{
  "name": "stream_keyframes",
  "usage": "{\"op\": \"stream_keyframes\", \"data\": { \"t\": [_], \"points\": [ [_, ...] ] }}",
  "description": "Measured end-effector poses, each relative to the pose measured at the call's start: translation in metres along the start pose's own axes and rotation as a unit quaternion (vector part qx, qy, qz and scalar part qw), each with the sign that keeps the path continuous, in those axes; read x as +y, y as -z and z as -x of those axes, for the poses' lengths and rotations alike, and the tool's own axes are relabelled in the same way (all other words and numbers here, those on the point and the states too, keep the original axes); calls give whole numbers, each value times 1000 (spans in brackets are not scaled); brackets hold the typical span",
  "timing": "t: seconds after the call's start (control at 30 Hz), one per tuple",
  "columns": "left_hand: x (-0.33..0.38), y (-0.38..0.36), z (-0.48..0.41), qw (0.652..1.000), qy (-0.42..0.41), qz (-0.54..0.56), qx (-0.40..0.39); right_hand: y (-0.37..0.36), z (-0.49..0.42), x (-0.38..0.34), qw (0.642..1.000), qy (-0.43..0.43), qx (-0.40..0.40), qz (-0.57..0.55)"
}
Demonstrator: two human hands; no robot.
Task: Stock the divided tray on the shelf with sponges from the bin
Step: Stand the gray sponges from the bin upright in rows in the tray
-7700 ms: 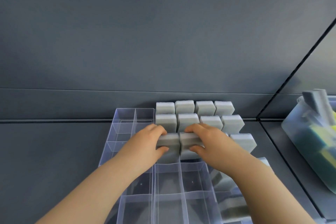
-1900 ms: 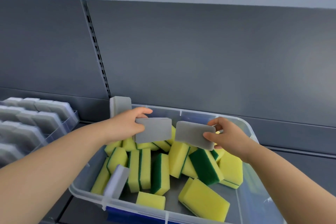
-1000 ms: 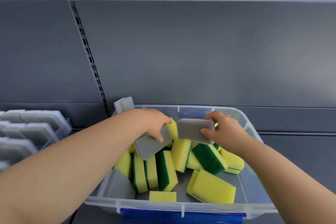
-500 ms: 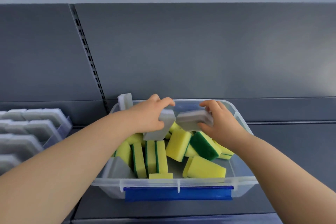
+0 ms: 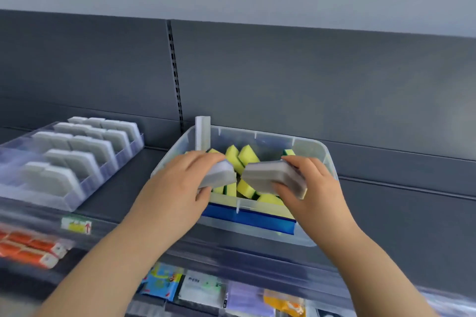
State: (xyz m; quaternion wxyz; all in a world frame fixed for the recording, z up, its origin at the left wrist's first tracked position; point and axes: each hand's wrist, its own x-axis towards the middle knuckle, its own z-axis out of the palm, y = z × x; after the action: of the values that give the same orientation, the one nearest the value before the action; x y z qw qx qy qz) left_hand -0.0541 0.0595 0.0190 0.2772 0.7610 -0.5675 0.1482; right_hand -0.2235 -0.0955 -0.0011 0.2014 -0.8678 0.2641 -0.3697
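A clear plastic bin (image 5: pixel 313 148) with a blue front handle sits on the grey shelf, holding several yellow-and-green sponges (image 5: pixel 233 156). Another grey sponge (image 5: pixel 202 132) stands upright at the bin's back left corner. My left hand (image 5: pixel 180 185) grips a grey sponge (image 5: pixel 221 176) above the bin's front edge. My right hand (image 5: pixel 311 188) holds a second grey sponge (image 5: pixel 268 175) beside it, the two nearly touching. The clear divided tray (image 5: pixel 74 198) lies to the left on the same shelf, with rows of grey sponges (image 5: pixel 77 144) standing in its compartments.
The dark shelf back panel (image 5: pixel 283 80) with a slotted upright rises behind. A yellow price label (image 5: pixel 76 225) is on the shelf edge. Below hang orange packs (image 5: pixel 28 247) at the left and colourful packets (image 5: pixel 206 288) in the middle.
Both hands have lifted their grey sponges up and back toward the bin's front edge. The view has pulled back and swung left, so the tray and lower shelf now show.
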Motion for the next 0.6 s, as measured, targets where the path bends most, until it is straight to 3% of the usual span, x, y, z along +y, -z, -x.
{"op": "stream_keyframes", "data": {
  "t": [0.3, 0.6],
  "points": [
    [-30, 67, 110, 997, 64, -27, 16, -45, 48, -83, 992, 53, -104, -51],
    [-189, 126, 177, 983, 162, -60, 54, -186, 23, -197, 979, 94, -154, -92]
  ]
}}
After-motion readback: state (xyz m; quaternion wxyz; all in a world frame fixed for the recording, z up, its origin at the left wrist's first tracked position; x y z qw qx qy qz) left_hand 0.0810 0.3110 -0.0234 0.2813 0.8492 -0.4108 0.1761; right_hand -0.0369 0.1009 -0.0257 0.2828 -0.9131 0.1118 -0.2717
